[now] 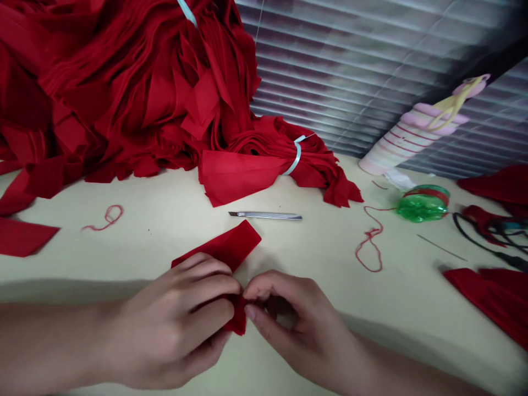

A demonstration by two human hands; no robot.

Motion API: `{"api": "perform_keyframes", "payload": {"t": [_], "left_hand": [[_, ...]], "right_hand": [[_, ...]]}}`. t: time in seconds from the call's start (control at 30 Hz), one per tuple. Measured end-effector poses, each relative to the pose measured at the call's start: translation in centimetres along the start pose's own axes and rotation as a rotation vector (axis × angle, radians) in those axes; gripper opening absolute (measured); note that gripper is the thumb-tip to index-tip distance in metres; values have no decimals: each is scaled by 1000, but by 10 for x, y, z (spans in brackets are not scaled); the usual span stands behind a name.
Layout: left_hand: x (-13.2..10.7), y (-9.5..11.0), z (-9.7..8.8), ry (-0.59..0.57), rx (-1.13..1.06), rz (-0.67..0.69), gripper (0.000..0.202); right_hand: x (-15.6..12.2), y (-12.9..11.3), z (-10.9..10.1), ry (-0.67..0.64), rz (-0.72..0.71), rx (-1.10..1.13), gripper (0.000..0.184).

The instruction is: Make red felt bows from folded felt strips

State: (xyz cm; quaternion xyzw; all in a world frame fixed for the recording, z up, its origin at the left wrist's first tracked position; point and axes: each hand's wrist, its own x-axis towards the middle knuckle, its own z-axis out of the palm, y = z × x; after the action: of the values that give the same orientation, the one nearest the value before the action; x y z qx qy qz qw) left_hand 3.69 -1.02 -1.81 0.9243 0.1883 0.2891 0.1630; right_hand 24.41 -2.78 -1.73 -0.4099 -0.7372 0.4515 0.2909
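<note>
At the near edge of the cream table [124, 253], a red cloth strip [223, 247] sits between both hands. It looks light, soft and limp, so the gathered end, where it is doubled, appears the surest place to hold. The left hand [173, 324] curls narrowly around that end. The right hand [292, 324] pinches it narrowly from the other side. The free end points away from the person, toward a metal craft knife [264, 216], without touching it. Fingers hide much of the gathered end; the number of layers and any fastening cannot be made out. Behind the knife lies a tied bundle of red strips [247, 170].
</note>
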Motion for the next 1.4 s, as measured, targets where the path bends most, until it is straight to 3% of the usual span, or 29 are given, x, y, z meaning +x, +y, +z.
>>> {"api": "perform_keyframes", "payload": {"t": [1.03,1.27,1.4], "left_hand": [[3,5,-2,55,192,51,16],[-7,4,2,-85,37,-26,21],[-8,5,3,-56,123,37,21]], "right_hand": [[-3,5,2,19,-59,-92,17],[-3,2,1,-8,-19,-110,15],[-3,0,1,1,-20,-123,15]]}}
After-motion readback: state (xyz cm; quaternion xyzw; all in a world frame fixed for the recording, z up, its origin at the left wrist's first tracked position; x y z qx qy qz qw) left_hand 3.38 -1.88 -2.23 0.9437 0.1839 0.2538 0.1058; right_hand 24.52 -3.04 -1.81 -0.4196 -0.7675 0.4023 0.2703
